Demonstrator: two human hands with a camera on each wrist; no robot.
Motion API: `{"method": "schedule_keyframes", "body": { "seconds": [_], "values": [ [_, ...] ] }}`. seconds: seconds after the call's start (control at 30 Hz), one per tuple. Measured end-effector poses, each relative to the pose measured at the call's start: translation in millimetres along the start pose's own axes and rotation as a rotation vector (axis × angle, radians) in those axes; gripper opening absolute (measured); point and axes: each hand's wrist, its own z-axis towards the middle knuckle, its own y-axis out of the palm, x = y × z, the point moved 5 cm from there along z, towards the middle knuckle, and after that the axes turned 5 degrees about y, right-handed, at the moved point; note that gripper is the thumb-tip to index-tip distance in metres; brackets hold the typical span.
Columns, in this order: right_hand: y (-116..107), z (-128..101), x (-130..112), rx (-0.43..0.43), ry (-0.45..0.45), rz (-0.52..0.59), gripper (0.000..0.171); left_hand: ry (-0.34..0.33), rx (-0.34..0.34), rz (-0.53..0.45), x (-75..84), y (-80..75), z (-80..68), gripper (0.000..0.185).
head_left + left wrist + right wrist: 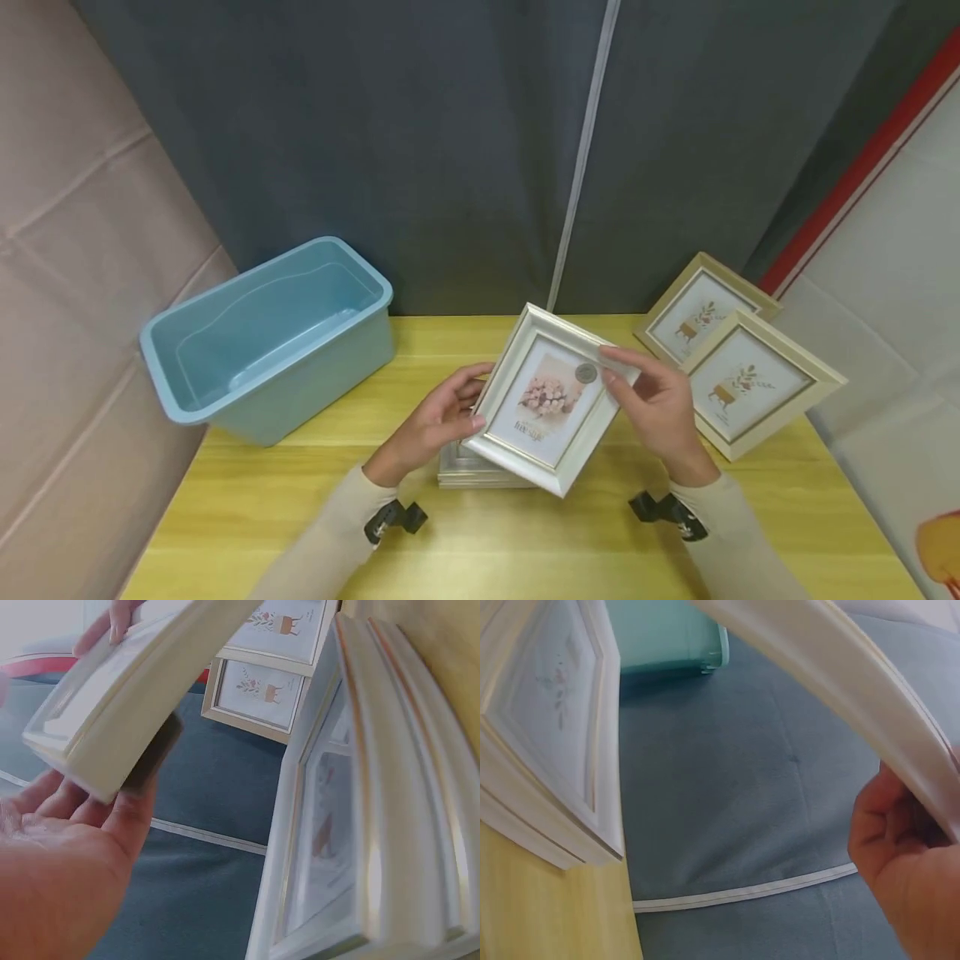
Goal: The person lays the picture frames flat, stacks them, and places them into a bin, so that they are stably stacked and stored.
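Observation:
Both hands hold up a white picture frame (546, 400) with a pink flower print and a round grey sticker at its upper right. At its lower left edge, my left hand (438, 421) grips it, thumb on the front rim. The right hand (660, 408) pinches the upper right rim between thumb and fingers. Beneath lies a stack of similar pale frames (480, 477), partly hidden by the held one. Seen from the left wrist, the held frame (127, 712) is tilted, apart from the stack (322, 840). The right wrist view also shows the stack (555, 712).
A blue plastic bin (330, 375) stands at the left of the yellow wooden table (525, 550). Two beige picture frames stand at the right, the nearer one (750, 383) overlapping the farther one (697, 321). Behind the table hangs a dark grey curtain (375, 125).

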Motion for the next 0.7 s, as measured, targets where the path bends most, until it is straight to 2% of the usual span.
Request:
{"method": "schedule_keyframes", "body": {
  "seconds": [0.17, 0.33, 0.53, 0.7],
  "values": [
    [-0.5, -4.0, 5.0, 0.097, 0.056, -0.092, 0.034, 0.050, 0.094, -0.037, -5.0, 0.7, -9.3, 0.075],
    [0.4, -8.4, 11.7, 0.177, 0.097, -0.097, 0.031, 0.111, 0.203, -0.043, -14.8, 4.8, -21.2, 0.076],
    [0.9, -11.6, 18.5, 0.282, 0.162, -0.112, 0.034, 0.159, 0.283, -0.089, -23.4, 17.5, -31.6, 0.078],
    [0.2, -14.6, 23.1, 0.373, 0.241, -0.180, 0.035, 0.174, 0.374, -0.093, -27.2, 27.7, -32.1, 0.087]
  ]
}}
